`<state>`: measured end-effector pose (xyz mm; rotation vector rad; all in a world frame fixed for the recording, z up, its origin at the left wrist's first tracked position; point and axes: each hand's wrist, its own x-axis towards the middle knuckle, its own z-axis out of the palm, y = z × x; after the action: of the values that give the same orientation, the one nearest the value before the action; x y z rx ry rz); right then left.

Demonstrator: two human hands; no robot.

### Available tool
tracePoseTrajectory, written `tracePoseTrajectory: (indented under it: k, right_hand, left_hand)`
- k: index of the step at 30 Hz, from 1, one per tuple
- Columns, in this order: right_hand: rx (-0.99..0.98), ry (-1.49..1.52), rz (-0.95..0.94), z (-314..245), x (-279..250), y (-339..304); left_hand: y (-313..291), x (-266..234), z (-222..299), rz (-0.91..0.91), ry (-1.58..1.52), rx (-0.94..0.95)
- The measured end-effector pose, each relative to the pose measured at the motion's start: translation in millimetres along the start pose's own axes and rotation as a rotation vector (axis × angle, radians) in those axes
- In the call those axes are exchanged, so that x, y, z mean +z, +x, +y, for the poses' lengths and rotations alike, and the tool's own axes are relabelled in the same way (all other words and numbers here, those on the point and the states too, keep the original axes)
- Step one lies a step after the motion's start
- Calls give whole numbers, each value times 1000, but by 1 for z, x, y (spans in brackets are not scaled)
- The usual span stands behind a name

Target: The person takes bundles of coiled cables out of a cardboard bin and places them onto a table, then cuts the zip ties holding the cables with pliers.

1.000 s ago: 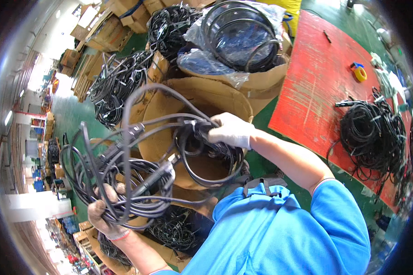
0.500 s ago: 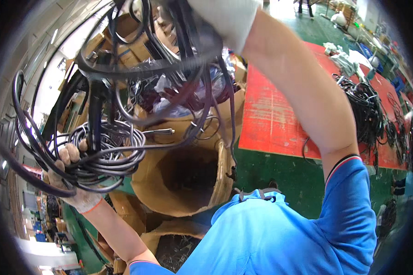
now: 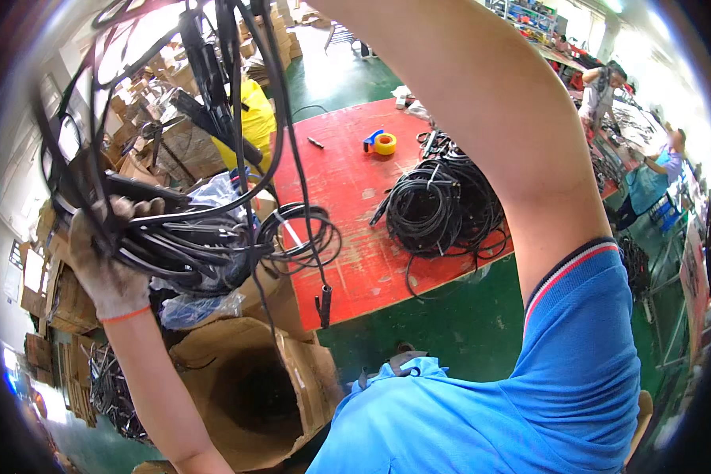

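My left hand (image 3: 107, 261), in a pale knitted glove with an orange cuff, is closed around a thick bundle of black cables (image 3: 186, 237). A smaller coil with a white tie (image 3: 291, 229) sticks out from the bundle's right side. Loops and loose ends of black cable (image 3: 241, 103) hang down from the top edge in front of my left hand. Stretched up across the picture, my right arm (image 3: 513, 103) leaves it at the top, so my right hand is out of sight. One dangling cable end (image 3: 324, 304) has a thick black tip.
A red tabletop (image 3: 347, 197) carries a heap of coiled black cables (image 3: 434, 209) and a blue tape dispenser with yellow tape (image 3: 381, 143). Below my left arm's side gapes a cardboard box (image 3: 312, 379). A yellow bag (image 3: 254, 110) stands behind; two people (image 3: 648, 186) are at the far right.
The view has swung to the right, bringing the red table and its cable heap toward the middle. My right hand has left the picture at the top; my left still grips the cables, now raised higher.
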<state>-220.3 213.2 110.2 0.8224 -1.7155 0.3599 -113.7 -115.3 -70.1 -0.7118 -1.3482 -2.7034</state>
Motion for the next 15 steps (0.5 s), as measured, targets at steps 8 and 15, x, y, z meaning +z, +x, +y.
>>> tracePoseTrajectory:
  k: [8, 15]
  right_hand:
    - [512, 608, -248, 93, -78, -68]
    - [1399, 495, 177, 201, -101, -248]
  left_hand:
    - [101, 89, -130, 118, -118, -209]
    - [173, 124, -284, -57, 141, -416]
